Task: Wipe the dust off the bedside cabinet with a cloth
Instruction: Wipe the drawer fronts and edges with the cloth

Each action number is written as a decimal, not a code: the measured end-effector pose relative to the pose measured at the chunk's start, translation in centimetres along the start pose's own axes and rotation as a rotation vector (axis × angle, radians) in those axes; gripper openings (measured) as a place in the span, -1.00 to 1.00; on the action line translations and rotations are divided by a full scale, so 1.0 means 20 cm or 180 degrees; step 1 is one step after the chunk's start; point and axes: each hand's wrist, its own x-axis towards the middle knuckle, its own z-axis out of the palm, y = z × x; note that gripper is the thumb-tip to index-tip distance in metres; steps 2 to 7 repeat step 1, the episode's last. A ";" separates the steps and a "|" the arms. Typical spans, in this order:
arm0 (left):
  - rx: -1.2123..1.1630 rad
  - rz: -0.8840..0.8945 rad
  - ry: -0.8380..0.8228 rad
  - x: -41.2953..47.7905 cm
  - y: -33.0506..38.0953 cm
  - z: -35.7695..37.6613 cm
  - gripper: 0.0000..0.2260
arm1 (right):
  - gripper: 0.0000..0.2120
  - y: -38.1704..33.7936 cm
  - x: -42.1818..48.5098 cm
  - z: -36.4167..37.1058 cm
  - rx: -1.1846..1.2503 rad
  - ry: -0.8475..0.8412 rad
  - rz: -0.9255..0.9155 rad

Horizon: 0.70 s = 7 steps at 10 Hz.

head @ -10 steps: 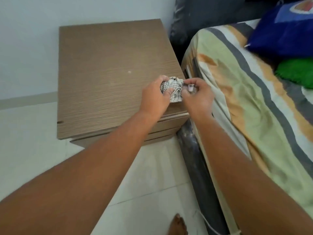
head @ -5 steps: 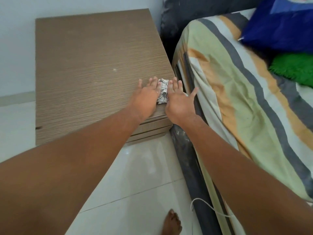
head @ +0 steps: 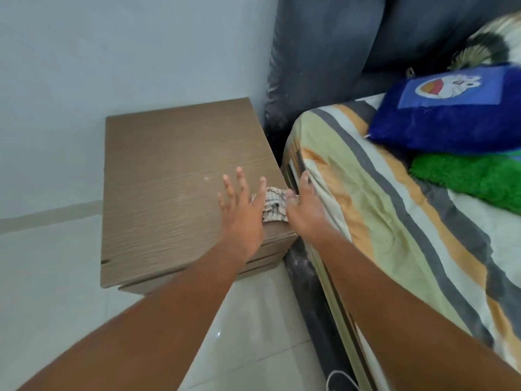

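The bedside cabinet (head: 169, 179) has a brown wood-grain top with a small white speck and faint dust. A crumpled checked cloth (head: 273, 206) lies on the top near its right front corner. My left hand (head: 242, 206) is flat over the top just left of the cloth, fingers spread, its edge touching the cloth. My right hand (head: 303, 206) rests at the cabinet's right edge against the bed, fingers stretched forward and thumb on the cloth's right side. Neither hand grips the cloth.
A bed with a striped sheet (head: 380, 221) presses against the cabinet's right side, with a blue cushion (head: 451, 114) and a green fluffy one (head: 473, 176) on it. A dark headboard (head: 338, 52) stands behind. The wall is at the back left, white floor tiles (head: 42, 277) below.
Both hands let go of the bunched cloth and flattened onto it on the cabinet top. My left hand has since slid left off it with fingers spread. My head has pulled back.
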 end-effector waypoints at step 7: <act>-0.1193 0.0188 0.0888 -0.55 -0.18 -0.08 -0.45 | -0.45 -0.21 -0.34 -0.35 0.1859 0.1010 -0.0069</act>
